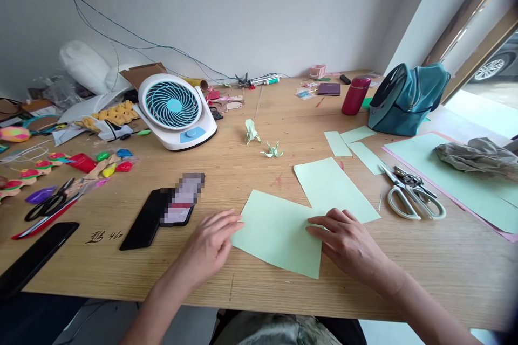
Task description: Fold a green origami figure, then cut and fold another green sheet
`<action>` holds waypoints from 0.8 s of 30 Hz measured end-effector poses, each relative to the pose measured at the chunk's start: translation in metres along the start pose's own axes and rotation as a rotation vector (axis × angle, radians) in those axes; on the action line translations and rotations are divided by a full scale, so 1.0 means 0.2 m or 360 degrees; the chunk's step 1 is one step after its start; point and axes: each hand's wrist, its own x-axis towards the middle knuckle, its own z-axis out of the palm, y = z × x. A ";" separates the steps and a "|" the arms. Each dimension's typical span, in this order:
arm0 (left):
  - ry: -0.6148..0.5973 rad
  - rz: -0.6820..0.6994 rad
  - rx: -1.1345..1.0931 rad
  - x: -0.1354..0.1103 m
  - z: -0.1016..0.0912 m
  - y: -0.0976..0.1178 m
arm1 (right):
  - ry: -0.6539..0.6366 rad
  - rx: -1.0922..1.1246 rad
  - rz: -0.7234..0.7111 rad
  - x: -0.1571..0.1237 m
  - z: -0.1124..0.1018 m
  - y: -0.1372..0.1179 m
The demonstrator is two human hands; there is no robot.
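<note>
A sheet of pale green paper [279, 234] lies at a slant near the table's front edge, between my two hands. My left hand [212, 237] has its thumb and fingers closed on the sheet's left edge. On the opposite side, the fingers of my right hand [342, 234] grip the right edge, with the thumb mostly hidden. A second green sheet [338, 188] rests just behind, partly under the first one. Two folded green paper figures, one standing upright [251, 132] and one low and spiky [273, 150], are farther back on the table.
White-handled scissors [410, 197] and keys [413, 179] lie at right, near cut paper strips [366, 157] and larger green sheets [457, 178]. Behind stand a red flask [356, 96] and a teal bag [410, 99]. At left are phones [141, 221], a fan [174, 110] and craft clutter.
</note>
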 end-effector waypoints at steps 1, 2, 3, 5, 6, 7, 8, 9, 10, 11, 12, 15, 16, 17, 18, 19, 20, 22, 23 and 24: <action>-0.0048 0.0034 -0.0045 0.02 0.01 0.05 | -0.0002 0.0001 0.0017 -0.01 0.00 -0.02; -0.0131 0.0092 -0.0100 0.04 0.02 0.11 | -0.0001 0.0010 0.0035 -0.02 -0.01 -0.04; -0.0231 0.0157 -0.0158 0.06 0.03 0.16 | 0.0006 0.0024 0.0053 -0.02 -0.01 -0.05; -0.0387 0.0258 -0.0250 0.09 0.06 0.26 | 0.0027 0.0067 0.0091 -0.02 -0.01 -0.09; -0.0445 0.0288 -0.0274 0.11 0.08 0.30 | 0.0030 0.0094 0.0114 -0.01 -0.01 -0.10; -0.0488 0.0305 -0.0286 0.12 0.10 0.33 | 0.0026 0.0123 0.0139 -0.01 -0.01 -0.12; -0.0498 0.0300 -0.0287 0.13 0.12 0.35 | 0.0013 0.0151 0.0157 0.00 -0.02 -0.13; -0.0488 0.0294 -0.0280 0.13 0.14 0.36 | -0.0015 0.0177 0.0168 0.00 -0.02 -0.15; -0.0458 0.0285 -0.0274 0.14 0.16 0.37 | -0.0049 0.0204 0.0173 0.00 -0.02 -0.16; -0.0419 0.0274 -0.0269 0.14 0.17 0.37 | -0.0083 0.0232 0.0178 -0.01 -0.03 -0.16; -0.0381 0.0268 -0.0268 0.15 0.18 0.37 | -0.0111 0.0256 0.0182 -0.01 -0.03 -0.16; -0.0303 0.0251 -0.0270 0.14 0.18 0.37 | -0.0127 0.0259 0.0208 -0.05 -0.02 -0.12; -0.0286 0.0246 -0.0268 0.14 0.18 0.37 | -0.0112 0.0222 0.0218 -0.07 0.00 -0.10; -0.0271 0.0241 -0.0265 0.13 0.18 0.37 | -0.0102 0.0172 0.0228 -0.10 0.01 -0.07; -0.0258 0.0234 -0.0263 0.13 0.17 0.37 | -0.0093 0.0113 0.0246 -0.12 0.03 -0.03; -0.0249 0.0223 -0.0261 0.13 0.17 0.38 | -0.0106 0.0056 0.0260 -0.15 0.04 0.01; -0.0242 0.0212 -0.0261 0.12 0.17 0.38 | -0.0117 0.0003 0.0271 -0.18 0.05 0.05; -0.0227 0.0191 -0.0271 0.12 0.17 0.39 | -0.0130 -0.0086 0.0336 -0.24 0.05 0.14; -0.0219 0.0180 -0.0280 0.12 0.17 0.39 | -0.0126 -0.0121 0.0367 -0.26 0.04 0.18; -0.0210 0.0171 -0.0294 0.12 0.17 0.40 | -0.0127 -0.0140 0.0387 -0.29 0.03 0.21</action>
